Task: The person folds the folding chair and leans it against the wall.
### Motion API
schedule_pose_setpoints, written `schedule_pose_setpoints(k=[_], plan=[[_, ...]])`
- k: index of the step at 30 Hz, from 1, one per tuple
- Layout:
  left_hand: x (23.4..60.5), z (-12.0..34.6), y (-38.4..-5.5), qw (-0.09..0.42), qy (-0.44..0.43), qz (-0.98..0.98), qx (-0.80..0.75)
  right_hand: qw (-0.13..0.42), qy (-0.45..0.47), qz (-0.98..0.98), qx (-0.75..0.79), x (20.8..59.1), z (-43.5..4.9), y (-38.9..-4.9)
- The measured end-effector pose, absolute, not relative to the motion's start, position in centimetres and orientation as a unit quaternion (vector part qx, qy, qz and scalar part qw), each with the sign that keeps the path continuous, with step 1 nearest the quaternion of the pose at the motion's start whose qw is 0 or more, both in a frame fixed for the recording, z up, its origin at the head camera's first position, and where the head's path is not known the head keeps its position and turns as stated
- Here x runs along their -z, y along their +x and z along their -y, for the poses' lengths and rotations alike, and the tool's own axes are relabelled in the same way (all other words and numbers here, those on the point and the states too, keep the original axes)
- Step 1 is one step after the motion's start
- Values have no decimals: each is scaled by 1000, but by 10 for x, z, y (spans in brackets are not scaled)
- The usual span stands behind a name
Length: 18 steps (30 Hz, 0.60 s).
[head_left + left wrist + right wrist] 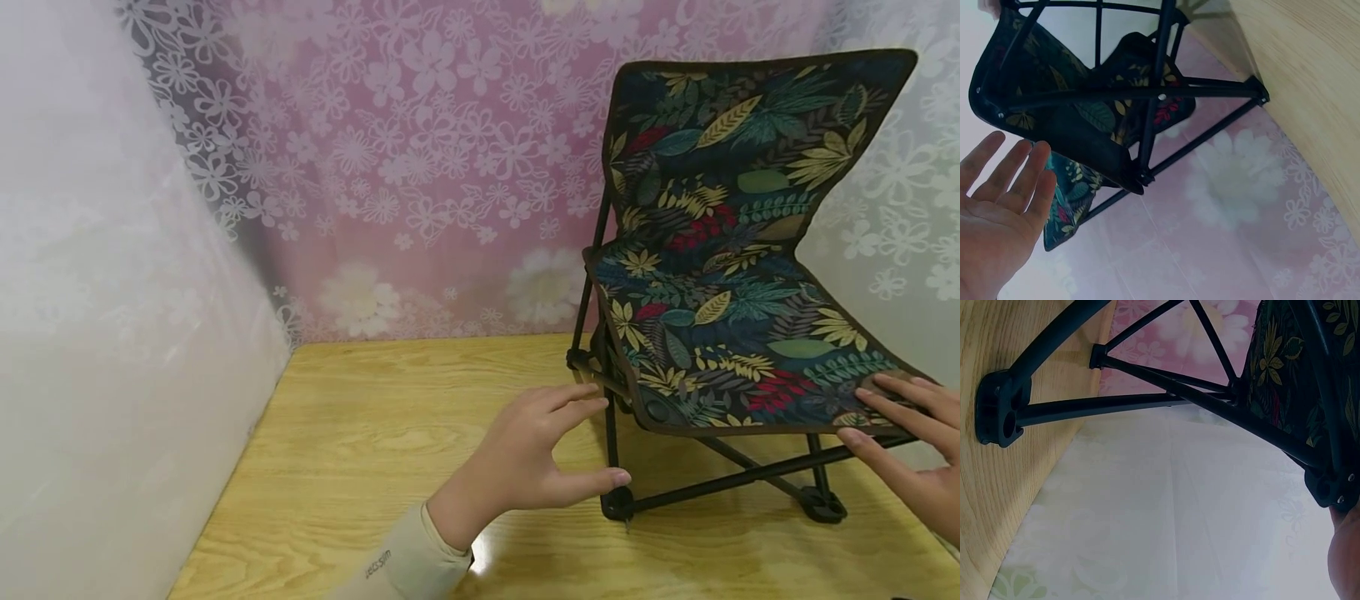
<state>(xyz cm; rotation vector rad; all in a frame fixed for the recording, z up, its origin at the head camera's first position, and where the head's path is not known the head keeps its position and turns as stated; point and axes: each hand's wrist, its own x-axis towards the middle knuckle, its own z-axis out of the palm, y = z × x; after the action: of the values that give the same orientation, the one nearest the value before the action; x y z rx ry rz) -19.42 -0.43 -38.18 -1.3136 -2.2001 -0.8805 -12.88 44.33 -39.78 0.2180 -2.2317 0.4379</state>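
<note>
OK, patterned folding chair (pixel 738 287) stands unfolded on the worktop (pixel 360 433), toward the right edge, rear feet near the back edge. Left hand (pixel 525 454): fingers loosely extended, thumb apart, gripping nothing, just beside the near-left corner of the seat (pixel 735 350). Right hand (pixel 933 483): fingers nearly straight, resting on the seat's near-right corner. Floral sheet (pixel 435 125) hangs behind the worktop's back edge.

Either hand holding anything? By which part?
Nothing looks gripped: the right hand rests on the folding chair near a front seat corner; the left hand is empty.
</note>
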Motion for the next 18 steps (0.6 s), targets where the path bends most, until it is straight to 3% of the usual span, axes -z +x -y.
schedule_pose_setpoints(k=[18], plan=[[376,-19,-189,202,-507,772,325,410,79,893,-169,402,-444,-128]])
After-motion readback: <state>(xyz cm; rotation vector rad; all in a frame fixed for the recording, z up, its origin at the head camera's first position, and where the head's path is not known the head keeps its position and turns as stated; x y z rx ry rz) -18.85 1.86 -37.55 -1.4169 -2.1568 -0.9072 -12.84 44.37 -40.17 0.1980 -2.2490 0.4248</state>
